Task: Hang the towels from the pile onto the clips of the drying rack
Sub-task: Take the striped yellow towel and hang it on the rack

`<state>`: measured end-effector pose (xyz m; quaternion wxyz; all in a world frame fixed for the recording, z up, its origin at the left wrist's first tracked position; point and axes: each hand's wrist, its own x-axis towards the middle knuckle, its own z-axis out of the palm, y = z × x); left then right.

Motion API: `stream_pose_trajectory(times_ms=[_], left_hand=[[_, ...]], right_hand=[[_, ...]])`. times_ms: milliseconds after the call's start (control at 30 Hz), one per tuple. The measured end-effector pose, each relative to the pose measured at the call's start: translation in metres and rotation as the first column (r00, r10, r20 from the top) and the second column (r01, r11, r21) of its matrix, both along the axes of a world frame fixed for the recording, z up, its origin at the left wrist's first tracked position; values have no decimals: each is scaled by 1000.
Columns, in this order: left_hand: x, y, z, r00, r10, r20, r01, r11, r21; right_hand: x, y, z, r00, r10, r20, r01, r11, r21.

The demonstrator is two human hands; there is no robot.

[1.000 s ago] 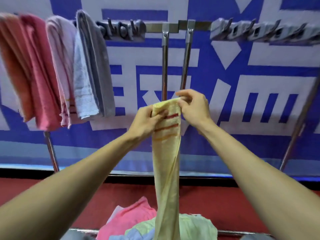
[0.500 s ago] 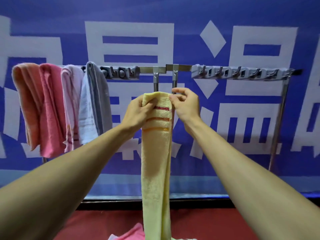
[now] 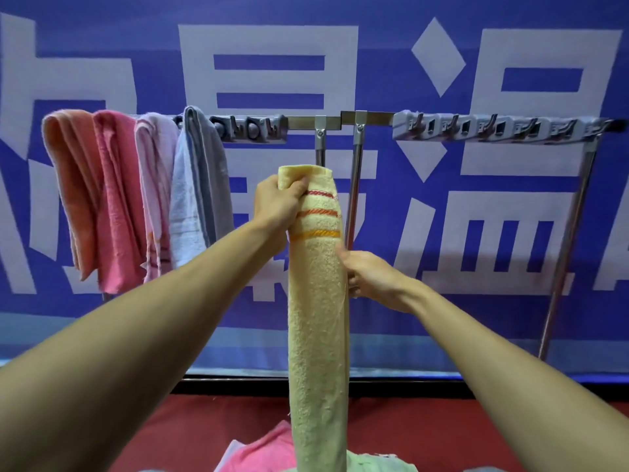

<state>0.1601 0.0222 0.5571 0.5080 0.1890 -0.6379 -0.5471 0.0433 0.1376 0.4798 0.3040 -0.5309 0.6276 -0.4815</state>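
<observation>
Before the blue banner (image 3: 493, 35), the right hand (image 3: 372, 279) has dropped from the towel (image 3: 316, 318)'s top to hold its side edge; the left hand (image 3: 277, 206) still grips the top.

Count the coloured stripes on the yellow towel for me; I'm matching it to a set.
3, all across the yellow towel near its top: red stripe highest, orange stripe below it, amber stripe lowest. The left hand may hide their left ends.

The yellow towel (image 3: 318, 301) is rough, looped terry cloth, matt. The drying rack (image 3: 354, 185) poles are smooth, shiny metal; its clip strips (image 3: 493, 127) look like grey matt plastic. Hung towels (image 3: 119, 199) are soft cloth.
</observation>
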Motion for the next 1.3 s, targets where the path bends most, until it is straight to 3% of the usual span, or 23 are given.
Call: stream_pose_trajectory(times_ms=[200,300,367,500,600,700,800,900,967,1067,1167,1233,1300], left_hand=[[5,-11,11,991,44,-123,3,936,353],[13,-18,9,978,115,-172,-18,877,481],[15,-34,-3,964,192,-186,-57,828,557],[11,-71,-42,945,209,-252,24,725,689],[0,-75,-89,974,89,-210,86,710,699],[-9,-68,-138,981,-194,14,136,734,666],[-6,-52,-148,865,-478,156,318,761,566],[0,-43,-138,914,-342,218,219,869,444],[3,-37,-131,970,-205,133,139,911,388],[8,-23,-118,976,-165,142,141,977,163],[7,-17,-105,975,-131,179,135,991,-10],[4,-18,-92,976,-150,156,161,985,-64],[2,-15,-74,972,-191,133,204,975,-92]], right_hand=[[2,6,-24,970,56,-237,-28,992,123],[1,2,-29,964,27,-265,7,992,125],[2,-2,-27,970,-15,-243,34,997,74],[7,-15,-11,969,-160,-187,139,983,-120],[13,-30,6,969,-212,-129,174,950,-259],[16,-46,24,966,-211,-150,149,927,-343],[12,-59,34,928,-306,-213,203,895,-398],[3,-67,36,901,-413,-134,324,845,-427],[-4,-69,36,878,-477,-50,413,805,-426],[-10,-67,38,840,-524,143,534,747,-396],[-15,-59,44,831,-486,271,555,751,-357],[-20,-52,48,830,-478,288,555,761,-336],[-29,-43,52,819,-554,153,572,763,-300]])
